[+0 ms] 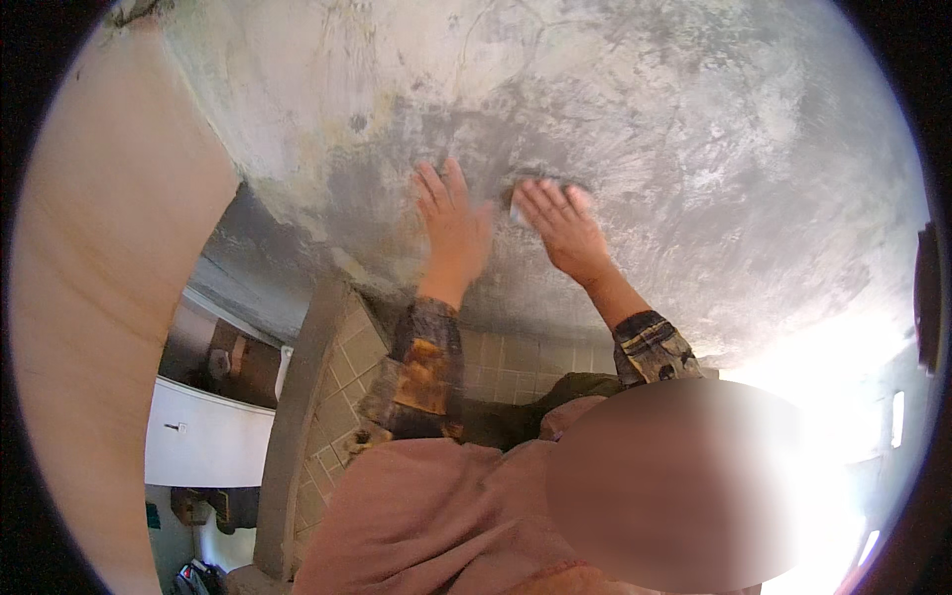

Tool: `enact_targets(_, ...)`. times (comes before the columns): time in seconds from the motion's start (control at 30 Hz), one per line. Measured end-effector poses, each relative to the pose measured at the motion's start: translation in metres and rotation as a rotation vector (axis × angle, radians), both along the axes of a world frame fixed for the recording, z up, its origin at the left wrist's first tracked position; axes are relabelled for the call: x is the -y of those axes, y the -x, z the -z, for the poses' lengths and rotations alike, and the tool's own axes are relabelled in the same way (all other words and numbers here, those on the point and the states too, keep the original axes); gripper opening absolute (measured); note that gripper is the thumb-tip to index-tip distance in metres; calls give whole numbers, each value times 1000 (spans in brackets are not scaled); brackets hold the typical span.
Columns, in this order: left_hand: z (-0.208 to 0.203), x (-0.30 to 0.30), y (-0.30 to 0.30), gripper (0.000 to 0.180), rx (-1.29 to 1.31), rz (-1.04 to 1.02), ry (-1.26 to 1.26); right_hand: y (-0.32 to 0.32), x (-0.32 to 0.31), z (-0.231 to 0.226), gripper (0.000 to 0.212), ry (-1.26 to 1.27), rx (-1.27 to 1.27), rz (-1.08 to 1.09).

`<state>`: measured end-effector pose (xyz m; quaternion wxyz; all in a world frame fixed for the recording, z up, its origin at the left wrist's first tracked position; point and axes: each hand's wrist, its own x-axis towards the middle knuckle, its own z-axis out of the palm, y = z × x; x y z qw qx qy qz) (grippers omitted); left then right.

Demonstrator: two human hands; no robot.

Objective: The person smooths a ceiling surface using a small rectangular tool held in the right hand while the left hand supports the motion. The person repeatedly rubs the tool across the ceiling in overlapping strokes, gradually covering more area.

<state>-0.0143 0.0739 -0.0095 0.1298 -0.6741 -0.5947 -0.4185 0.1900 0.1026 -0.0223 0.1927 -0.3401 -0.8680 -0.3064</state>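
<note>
A mottled grey and whitish plastered wall (pixel 684 228) fills the upper part of the view. My right hand (pixel 565 223) is pressed toward it, fingers together over a small thin piece that looks like sandpaper (pixel 516 209). Only its pale left edge and a dark rim past the fingertips show; the rest is under the hand. To its left, my left hand (pixel 451 223) has its fingers stretched out at a dark grey patch of the wall, slightly smeared by motion. It holds nothing visible, and I cannot tell whether it touches the surface. Both forearms wear dark patterned sleeves.
A tan wall edge (pixel 119 258) curves down the left side. Beyond it are a white panel (pixel 210 433) and a brown recess (pixel 240 362). A grey ledge (pixel 307 426) borders beige tiles (pixel 357 347) below my hands. Pinkish-brown cloth (pixel 436 506) covers the lower middle; bright glare fills the lower right.
</note>
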Motion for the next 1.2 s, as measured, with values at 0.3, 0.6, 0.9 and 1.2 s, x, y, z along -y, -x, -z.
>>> enact_targets(0.3, 69, 26, 10, 74, 162, -24, 168, 7, 0, -4, 68, -3, -15, -16)
enact_targets(0.6, 73, 18, 36, 71, 162, -69, 108, 30, 5, 26, 65, 138, 275, -193)
enact_targets(0.9, 69, 14, 29, 72, 269, -7, 50, 61, 0, 20, 65, 162, 125, -84)
enact_targets(1.2, 59, 35, 20, 78, 333, 17, 234, 65, 3, 31, 69, 50, 3, 32)
